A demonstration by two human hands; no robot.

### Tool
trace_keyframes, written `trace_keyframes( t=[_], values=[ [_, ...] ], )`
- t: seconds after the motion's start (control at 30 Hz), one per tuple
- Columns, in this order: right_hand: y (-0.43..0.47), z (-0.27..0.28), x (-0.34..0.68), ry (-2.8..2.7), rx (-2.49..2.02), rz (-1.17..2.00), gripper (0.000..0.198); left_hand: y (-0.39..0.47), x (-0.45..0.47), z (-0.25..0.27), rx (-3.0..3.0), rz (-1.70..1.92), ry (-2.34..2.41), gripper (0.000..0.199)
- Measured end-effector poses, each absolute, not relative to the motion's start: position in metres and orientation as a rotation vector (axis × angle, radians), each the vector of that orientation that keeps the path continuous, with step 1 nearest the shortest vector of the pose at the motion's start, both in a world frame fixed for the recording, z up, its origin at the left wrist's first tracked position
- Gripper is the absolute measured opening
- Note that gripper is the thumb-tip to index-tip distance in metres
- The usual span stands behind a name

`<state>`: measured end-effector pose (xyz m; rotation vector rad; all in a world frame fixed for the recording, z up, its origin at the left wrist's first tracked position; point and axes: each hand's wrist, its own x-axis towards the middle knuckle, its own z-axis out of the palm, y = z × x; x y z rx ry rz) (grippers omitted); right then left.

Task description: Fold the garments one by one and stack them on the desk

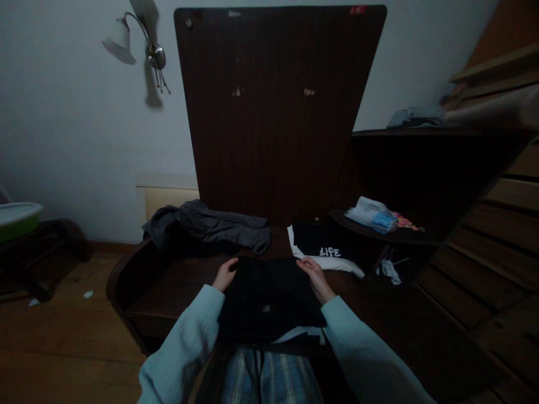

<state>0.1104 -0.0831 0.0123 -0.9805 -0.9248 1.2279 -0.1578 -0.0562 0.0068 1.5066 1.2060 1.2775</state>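
- Head view: black garment [269,300] lies flat on the near part of the dark table [177,286], right in front of the person.
- Left hand [224,275] pinches its far-left corner.
- Right hand [316,278] grips the far-right edge.
- Far left: crumpled grey clothing [210,224].
- Far right: folded dark shirt [322,247] reading "LIFE".
- Right shelf: plastic packet [373,215].

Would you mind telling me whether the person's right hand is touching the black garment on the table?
Touching. The head view shows the right hand resting on the far right corner of the black garment, fingers lying on the cloth with no gap.
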Motion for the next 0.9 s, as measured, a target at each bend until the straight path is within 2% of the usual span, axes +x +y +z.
trace_keyframes(
  t=[0.5,0.73,0.9],
  values=[
    [-0.077,0.006,0.111,-0.954,-1.062,1.007,0.038,-0.047,-0.164,-0.006,1.413,1.294,1.421,0.014],
    [-0.072,0.0,0.11,-1.087,-1.313,0.716,0.04,-0.049,-0.161,-0.001,1.461,1.303,1.5,0.013],
    [-0.084,0.0,0.117,-1.073,-1.362,0.863,0.05,-0.062,-0.167,0.008,1.571,1.345,1.607,0.012]
  ],
)
